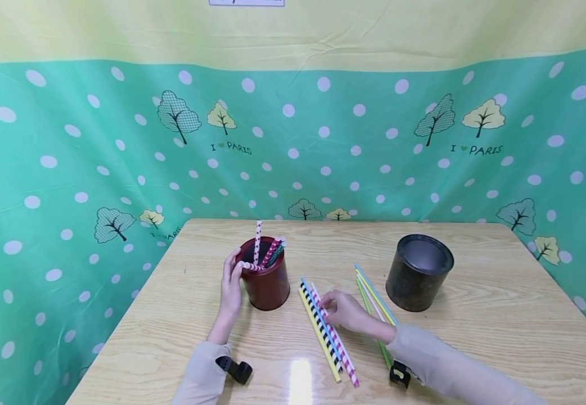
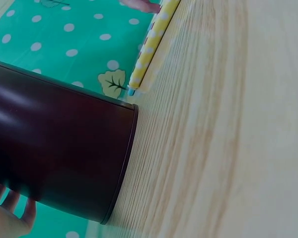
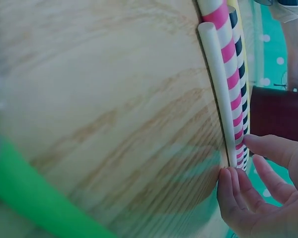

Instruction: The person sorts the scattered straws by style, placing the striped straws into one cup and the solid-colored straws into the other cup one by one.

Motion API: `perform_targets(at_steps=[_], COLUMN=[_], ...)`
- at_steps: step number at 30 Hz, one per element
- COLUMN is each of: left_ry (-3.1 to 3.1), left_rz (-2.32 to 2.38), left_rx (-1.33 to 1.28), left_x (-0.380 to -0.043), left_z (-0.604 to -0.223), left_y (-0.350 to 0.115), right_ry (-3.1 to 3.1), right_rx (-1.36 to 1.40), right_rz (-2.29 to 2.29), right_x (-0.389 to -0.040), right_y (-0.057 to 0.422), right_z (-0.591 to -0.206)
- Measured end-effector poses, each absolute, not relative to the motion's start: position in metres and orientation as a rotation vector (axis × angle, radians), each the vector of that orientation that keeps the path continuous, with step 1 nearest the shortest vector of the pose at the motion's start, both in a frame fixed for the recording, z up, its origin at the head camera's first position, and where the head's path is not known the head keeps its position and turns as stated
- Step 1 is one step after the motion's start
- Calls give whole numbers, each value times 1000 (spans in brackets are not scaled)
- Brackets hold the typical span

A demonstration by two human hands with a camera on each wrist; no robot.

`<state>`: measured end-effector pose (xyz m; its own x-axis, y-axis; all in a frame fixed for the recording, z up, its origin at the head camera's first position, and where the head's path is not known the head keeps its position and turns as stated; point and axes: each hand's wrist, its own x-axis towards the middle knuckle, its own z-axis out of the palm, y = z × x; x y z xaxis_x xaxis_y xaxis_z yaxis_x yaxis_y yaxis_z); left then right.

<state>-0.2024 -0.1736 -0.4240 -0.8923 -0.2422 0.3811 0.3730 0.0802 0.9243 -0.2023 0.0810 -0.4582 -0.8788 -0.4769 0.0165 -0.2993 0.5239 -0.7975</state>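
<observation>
A dark red can (image 1: 267,287) stands upright on the table with several patterned paper straws (image 1: 258,242) in it. My left hand (image 1: 231,287) holds this can at its left side, close to the rim; in the left wrist view fingertips (image 2: 27,210) press on its wall. On the table right of the can lies a row of straws: yellow (image 1: 318,332), black-striped, blue, pink-striped (image 3: 232,74) and plain white (image 3: 216,84). My right hand (image 1: 345,311) pinches at this row, thumb by the pink-striped straw and fingers by the white one; I cannot tell which it grips.
A black can (image 1: 416,275) stands at the right of the table. Between it and my right hand lie green (image 1: 363,292), yellow, white and blue straws, partly under my right forearm. A green dotted curtain (image 1: 323,140) hangs behind the wooden table (image 1: 161,320).
</observation>
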Motion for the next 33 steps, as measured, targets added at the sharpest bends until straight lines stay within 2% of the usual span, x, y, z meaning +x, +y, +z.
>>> perform_targets(at_steps=[11, 23, 33], left_ry=[-1921, -1908, -1919], left_rz=[-1863, -1896, -1862], left_rx=[-130, -154, -160], left_x=[-203, -215, -208], left_z=[-425, -445, -434], left_y=[-174, -183, -178], right_ry=[2633, 2701, 2760], right_rx=[-645, -615, -603], right_rz=[-1216, -1163, -1142], right_x=[-200, -201, -201], right_y=[82, 83, 81], right_z=[-459, -461, -464])
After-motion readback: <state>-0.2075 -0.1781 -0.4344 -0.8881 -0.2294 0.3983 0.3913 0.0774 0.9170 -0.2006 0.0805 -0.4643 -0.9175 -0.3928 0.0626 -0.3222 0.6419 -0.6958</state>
